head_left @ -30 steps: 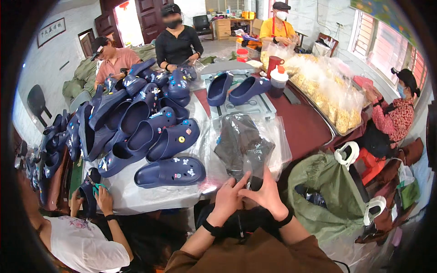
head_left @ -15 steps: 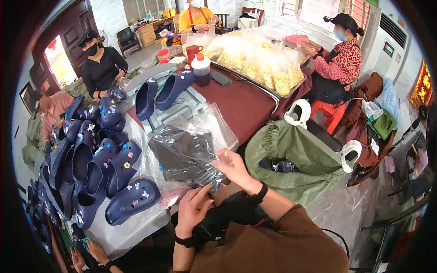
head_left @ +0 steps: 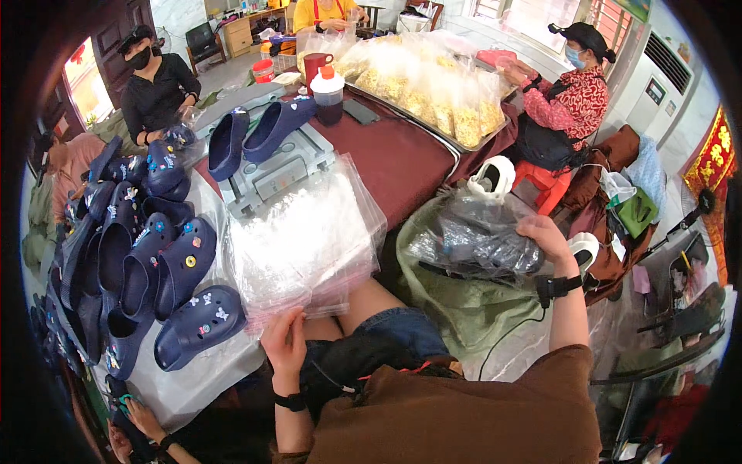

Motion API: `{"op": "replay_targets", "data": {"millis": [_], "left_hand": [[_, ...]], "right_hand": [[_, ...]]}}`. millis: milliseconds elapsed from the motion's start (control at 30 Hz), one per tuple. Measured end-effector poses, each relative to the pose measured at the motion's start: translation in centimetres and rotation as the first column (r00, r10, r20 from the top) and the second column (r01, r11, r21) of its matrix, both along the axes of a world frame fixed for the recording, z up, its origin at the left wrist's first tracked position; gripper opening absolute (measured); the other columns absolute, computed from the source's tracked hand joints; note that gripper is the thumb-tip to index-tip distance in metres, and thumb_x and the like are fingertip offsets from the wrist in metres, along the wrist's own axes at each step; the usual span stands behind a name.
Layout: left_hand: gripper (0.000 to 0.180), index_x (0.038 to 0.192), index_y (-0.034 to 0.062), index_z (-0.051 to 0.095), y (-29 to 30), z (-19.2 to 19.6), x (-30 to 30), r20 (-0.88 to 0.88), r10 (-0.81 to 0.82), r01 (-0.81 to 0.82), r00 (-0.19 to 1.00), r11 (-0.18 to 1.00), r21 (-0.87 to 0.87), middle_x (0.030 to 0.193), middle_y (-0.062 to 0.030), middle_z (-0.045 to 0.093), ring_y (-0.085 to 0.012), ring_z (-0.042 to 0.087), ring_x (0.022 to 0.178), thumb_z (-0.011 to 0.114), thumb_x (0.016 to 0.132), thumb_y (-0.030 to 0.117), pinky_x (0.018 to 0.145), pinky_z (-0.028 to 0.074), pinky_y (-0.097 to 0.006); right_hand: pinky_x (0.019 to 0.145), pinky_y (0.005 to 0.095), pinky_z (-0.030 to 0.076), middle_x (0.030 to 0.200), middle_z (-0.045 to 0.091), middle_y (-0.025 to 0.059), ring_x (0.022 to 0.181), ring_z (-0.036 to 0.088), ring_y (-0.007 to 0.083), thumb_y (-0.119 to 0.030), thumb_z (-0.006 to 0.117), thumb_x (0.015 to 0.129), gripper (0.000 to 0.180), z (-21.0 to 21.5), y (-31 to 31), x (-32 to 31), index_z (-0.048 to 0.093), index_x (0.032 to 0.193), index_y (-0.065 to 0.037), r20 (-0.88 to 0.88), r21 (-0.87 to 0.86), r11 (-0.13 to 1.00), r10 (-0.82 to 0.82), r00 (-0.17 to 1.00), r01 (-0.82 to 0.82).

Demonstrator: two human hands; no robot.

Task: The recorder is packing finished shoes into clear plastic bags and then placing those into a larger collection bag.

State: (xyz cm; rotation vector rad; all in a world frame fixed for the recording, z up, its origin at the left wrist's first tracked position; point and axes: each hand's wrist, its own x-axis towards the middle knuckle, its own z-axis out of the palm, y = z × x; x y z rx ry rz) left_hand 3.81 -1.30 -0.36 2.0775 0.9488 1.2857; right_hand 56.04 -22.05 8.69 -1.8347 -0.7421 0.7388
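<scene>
My right hand grips one end of a clear plastic bag with dark clogs in it, held over the open mouth of a green woven sack. At the near edge of a pile of clear plastic bags, my left hand has its thumb and fingertips pinched on the reddish-edged end of a bag. Left of that pile lies a navy clog with small charms. More navy clogs are heaped beyond it.
A pair of navy clogs sits on a grey plastic case. Behind are a lidded bottle, a red mug and a tray of bagged yellow pieces. White sack handles stand up. Co-workers sit around; another person's hands are lower left.
My right hand has carried the bagged clogs rightward from above the pile to over the green sack. The clear bags now lie uncovered, and my left hand has come to their near edge.
</scene>
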Motion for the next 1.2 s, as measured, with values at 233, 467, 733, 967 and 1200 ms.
{"op": "replay_targets", "data": {"millis": [233,467,733,967,1200], "left_hand": [[0.02,0.1,0.0067,0.074,-0.3,2.4,2.1,-0.256,-0.194,0.213,0.947,0.976,0.048,0.089,-0.0093,0.072,-0.0296,0.068,0.082,0.067,0.083,-0.002,0.072,0.053,-0.038],[0.018,0.099,0.0077,0.074,-0.6,2.0,2.6,-0.291,-0.217,0.231,0.932,0.973,0.013,0.091,-0.0094,0.072,-0.031,0.068,0.082,0.067,0.084,0.0,0.072,0.054,-0.04],[0.015,0.1,0.0083,0.074,-0.5,1.7,2.6,-0.326,-0.237,0.241,0.915,0.97,-0.031,0.092,-0.0089,0.072,-0.0309,0.068,0.084,0.066,0.089,0.004,0.073,0.054,-0.04],[0.014,0.101,0.0081,0.073,-0.4,1.7,3.2,-0.329,-0.241,0.245,0.913,0.969,-0.027,0.091,-0.0087,0.072,-0.0304,0.068,0.084,0.066,0.089,0.005,0.073,0.054,-0.04],[0.014,0.1,0.0074,0.073,-0.7,1.8,2.5,-0.337,-0.235,0.241,0.912,0.97,-0.024,0.09,-0.0092,0.071,-0.0305,0.068,0.083,0.067,0.088,0.004,0.072,0.054,-0.04]], "right_hand": [[0.078,0.0384,0.049,0.092,0.07,0.0081,0.083,0.063,0.0197,-0.018,0.077,0.084,0.026,-11.6,-6.0,5.5,0.072,0.098,0.004,-0.017,-0.349,0.875,-0.363,0.931,0.335],[0.08,0.0352,0.048,0.092,0.068,0.0076,0.087,0.06,0.0167,-0.018,0.078,0.084,0.026,-15.0,-7.6,7.2,0.069,0.095,0.004,-0.074,-0.279,0.925,-0.289,0.954,0.258],[0.07,0.0398,0.052,0.079,0.068,0.013,0.072,0.064,0.0283,-0.02,0.076,0.082,0.022,-17.9,2.4,5.8,0.07,0.094,-0.003,0.512,-0.221,0.957,0.279,0.812,-0.189],[0.074,0.0464,0.053,0.087,0.07,0.0152,0.083,0.067,0.0372,-0.021,0.067,0.085,0.016,-19.5,10.5,-2.4,0.068,0.095,-0.008,0.524,-0.41,0.683,0.719,0.457,-0.604],[0.092,0.05,0.045,0.097,0.067,0.0057,0.107,0.06,0.0298,-0.03,0.072,0.08,0.016,-22.9,8.1,4.4,0.076,0.094,-0.022,0.831,-0.487,0.839,0.359,0.426,0.243]]}}
